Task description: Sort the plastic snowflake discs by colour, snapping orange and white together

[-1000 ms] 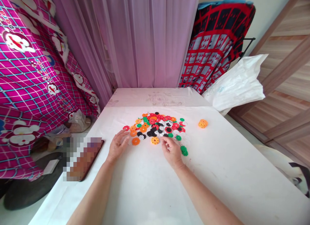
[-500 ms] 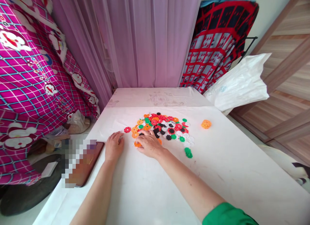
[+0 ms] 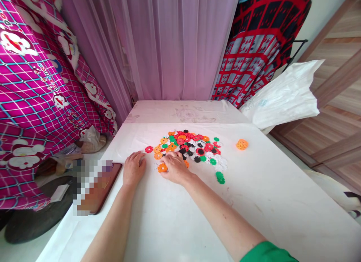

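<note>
A heap of flat, flower-shaped discs in red, orange, green, black and white (image 3: 190,141) lies spread on the white table (image 3: 175,224). My right hand (image 3: 175,168) is at the near left edge of the heap, fingers bent, pinching an orange disc (image 3: 162,168). Left of the heap, my left hand (image 3: 133,168) rests on the table with its fingers loosely curved and thumb apart, holding nothing. Just beyond it lies a single red disc (image 3: 149,149). A few green discs (image 3: 220,177) sit apart at the near right of the heap.
A small stack of orange discs (image 3: 241,144) stands at the right. A brown phone-like object (image 3: 104,190), partly pixelated, lies at the table's left edge. A white plastic bag (image 3: 284,96) is beyond the right edge, and a purple curtain (image 3: 180,47) hangs behind.
The orange disc at my right fingertips shows more fully, and my right fingers have drawn slightly together. My left hand stays in place. The view has shifted a little.
</note>
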### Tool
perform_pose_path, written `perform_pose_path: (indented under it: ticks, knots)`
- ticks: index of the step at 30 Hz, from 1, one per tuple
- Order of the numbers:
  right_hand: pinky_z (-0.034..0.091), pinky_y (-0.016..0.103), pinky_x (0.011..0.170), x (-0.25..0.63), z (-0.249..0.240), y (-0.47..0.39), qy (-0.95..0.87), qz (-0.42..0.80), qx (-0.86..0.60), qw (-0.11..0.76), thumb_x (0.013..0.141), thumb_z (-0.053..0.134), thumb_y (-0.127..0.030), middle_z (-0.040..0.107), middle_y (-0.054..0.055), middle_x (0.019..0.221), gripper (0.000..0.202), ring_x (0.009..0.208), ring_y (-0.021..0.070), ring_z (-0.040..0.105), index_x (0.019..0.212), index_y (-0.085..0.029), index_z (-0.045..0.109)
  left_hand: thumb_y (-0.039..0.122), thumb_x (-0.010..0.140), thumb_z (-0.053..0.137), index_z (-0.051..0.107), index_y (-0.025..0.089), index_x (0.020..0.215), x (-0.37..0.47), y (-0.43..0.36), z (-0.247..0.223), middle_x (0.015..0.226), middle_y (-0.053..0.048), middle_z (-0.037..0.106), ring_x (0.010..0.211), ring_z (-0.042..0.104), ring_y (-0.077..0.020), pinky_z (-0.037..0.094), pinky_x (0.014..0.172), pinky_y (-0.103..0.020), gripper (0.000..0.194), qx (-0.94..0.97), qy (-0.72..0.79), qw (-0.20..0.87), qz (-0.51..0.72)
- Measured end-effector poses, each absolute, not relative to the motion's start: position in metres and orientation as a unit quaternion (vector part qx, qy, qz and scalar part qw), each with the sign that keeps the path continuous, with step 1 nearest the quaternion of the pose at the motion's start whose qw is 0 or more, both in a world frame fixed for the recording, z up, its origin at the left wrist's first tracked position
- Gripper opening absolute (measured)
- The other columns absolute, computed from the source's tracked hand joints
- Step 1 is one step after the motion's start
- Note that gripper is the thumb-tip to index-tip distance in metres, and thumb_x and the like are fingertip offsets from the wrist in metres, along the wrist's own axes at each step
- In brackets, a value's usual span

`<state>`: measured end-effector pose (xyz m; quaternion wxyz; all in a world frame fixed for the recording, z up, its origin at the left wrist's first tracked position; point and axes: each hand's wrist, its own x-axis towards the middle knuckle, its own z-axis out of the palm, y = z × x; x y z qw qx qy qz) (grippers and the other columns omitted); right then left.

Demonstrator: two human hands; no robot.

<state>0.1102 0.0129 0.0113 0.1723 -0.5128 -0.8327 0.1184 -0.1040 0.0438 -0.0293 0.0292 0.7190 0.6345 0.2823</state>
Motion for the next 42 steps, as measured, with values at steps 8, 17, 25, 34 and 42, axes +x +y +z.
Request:
perform_pose_path:
  ticks: [8, 17, 25, 34, 42]
  knots:
    - [0.033, 0.045, 0.106, 0.115, 0.003, 0.004, -0.826, 0.066, -0.499, 0.252, 0.074, 0.072, -0.024, 0.071, 0.008, 0.103, 0.037, 0.108, 0.0264, 0.058, 0.109, -0.022, 0.060, 0.031, 0.088, 0.049, 0.072, 0.023, 0.109, -0.105, 0.043, -0.030, 0.126, -0.009, 0.070, 0.124, 0.059, -0.0284, 0.045, 0.106, -0.045, 0.032, 0.721, 0.633, 0.029, 0.281]
    - [0.041, 0.042, 0.096, 0.197, -0.014, -0.013, -0.700, 0.009, -0.603, 0.382, 0.071, 0.073, -0.021, 0.072, 0.004, 0.100, 0.037, 0.100, 0.0258, 0.061, 0.104, -0.023, 0.058, 0.032, 0.088, 0.048, 0.071, 0.023, 0.109, -0.105, 0.043, -0.030, 0.129, -0.010, 0.068, 0.123, 0.060, -0.0291, 0.044, 0.107, -0.048, 0.033, 0.725, 0.632, 0.036, 0.272]
    - [0.042, 0.043, 0.096, 0.186, -0.008, -0.015, -0.734, -0.001, -0.598, 0.322, 0.074, 0.072, -0.023, 0.071, 0.006, 0.103, 0.037, 0.103, 0.0268, 0.058, 0.108, -0.024, 0.058, 0.033, 0.088, 0.048, 0.071, 0.023, 0.109, -0.105, 0.043, -0.030, 0.128, -0.009, 0.069, 0.123, 0.059, -0.0287, 0.044, 0.107, -0.047, 0.033, 0.727, 0.631, 0.035, 0.269]
    - [0.039, 0.044, 0.099, 0.187, -0.011, -0.015, -0.743, -0.007, -0.594, 0.308, 0.075, 0.070, -0.023, 0.071, 0.006, 0.102, 0.039, 0.103, 0.0274, 0.058, 0.112, -0.025, 0.058, 0.032, 0.088, 0.049, 0.072, 0.024, 0.109, -0.105, 0.042, -0.029, 0.129, -0.009, 0.068, 0.122, 0.059, -0.0299, 0.044, 0.106, -0.049, 0.033, 0.723, 0.633, 0.037, 0.274]
    - [0.040, 0.044, 0.098, 0.186, -0.015, -0.015, -0.741, -0.004, -0.595, 0.310, 0.074, 0.071, -0.023, 0.072, 0.005, 0.101, 0.038, 0.103, 0.0271, 0.058, 0.111, -0.025, 0.059, 0.033, 0.088, 0.049, 0.072, 0.025, 0.110, -0.105, 0.042, -0.028, 0.129, -0.009, 0.068, 0.123, 0.059, -0.0294, 0.044, 0.106, -0.049, 0.032, 0.723, 0.634, 0.038, 0.271]
